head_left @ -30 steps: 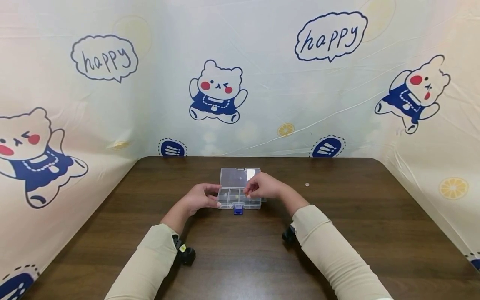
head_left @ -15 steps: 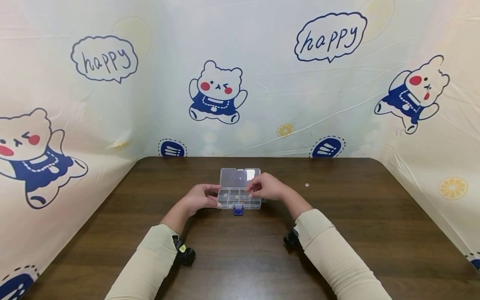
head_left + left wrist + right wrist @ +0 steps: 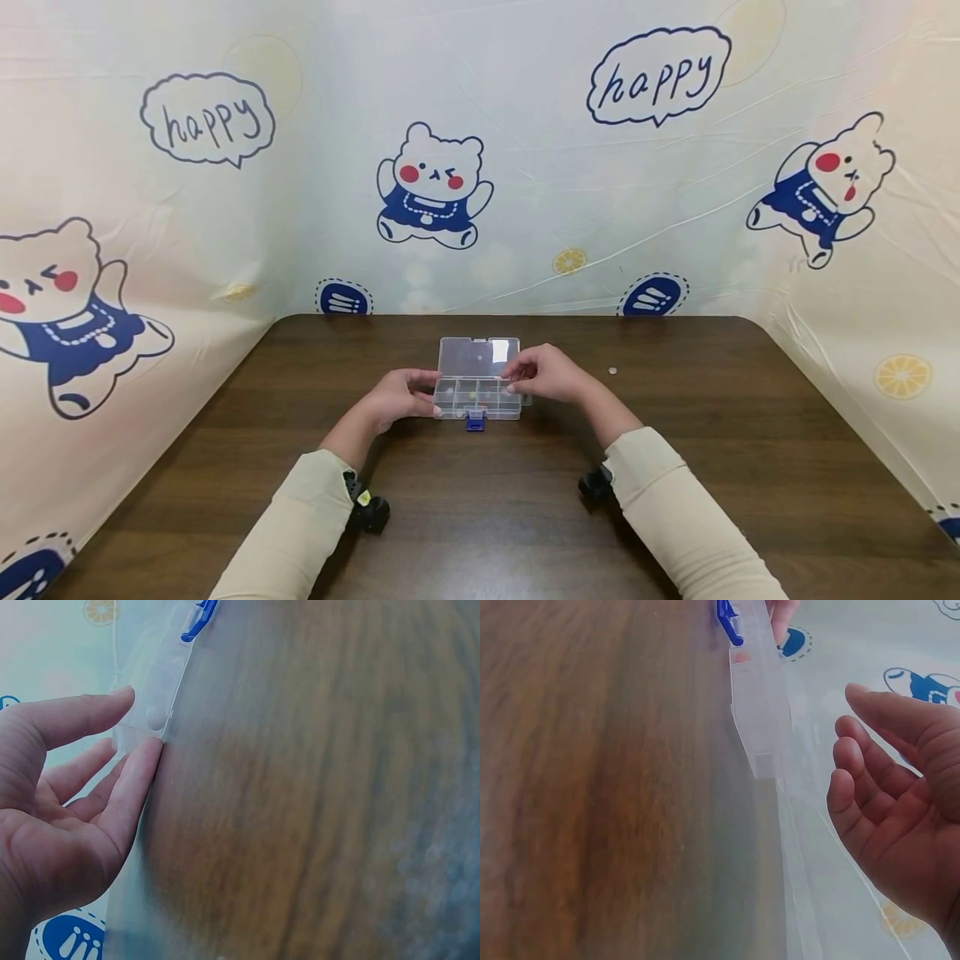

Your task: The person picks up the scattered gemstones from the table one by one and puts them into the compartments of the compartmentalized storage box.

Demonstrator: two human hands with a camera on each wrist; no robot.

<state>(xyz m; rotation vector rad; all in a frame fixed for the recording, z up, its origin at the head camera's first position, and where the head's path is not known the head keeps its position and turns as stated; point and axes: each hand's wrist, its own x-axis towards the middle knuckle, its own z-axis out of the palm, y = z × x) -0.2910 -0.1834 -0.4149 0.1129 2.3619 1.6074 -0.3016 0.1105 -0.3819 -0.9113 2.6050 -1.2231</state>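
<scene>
A clear plastic compartment box [image 3: 467, 410] lies on the table with its lid [image 3: 465, 357] raised at the back and its blue latch [image 3: 475, 424] hanging at the front. Small pieces sit in its compartments, including an orange one [image 3: 741, 657] near the front wall. My left hand [image 3: 397, 394] holds the box's left end between thumb and fingers; the left wrist view shows the fingertips [image 3: 153, 746] at the front corner. Over the right end is my right hand [image 3: 553, 373], fingers loosely bent, with nothing between them in the right wrist view.
A small pale round piece [image 3: 612, 371] lies on the brown table [image 3: 480, 517] to the right of the box. Behind the table hangs a printed cloth [image 3: 525, 167] that also covers both sides. A dark camera is strapped to each wrist.
My right hand has drawn back to the right from the middle compartments to the box's right end. An orange piece once at its fingertips now lies in the box. My left hand stays put.
</scene>
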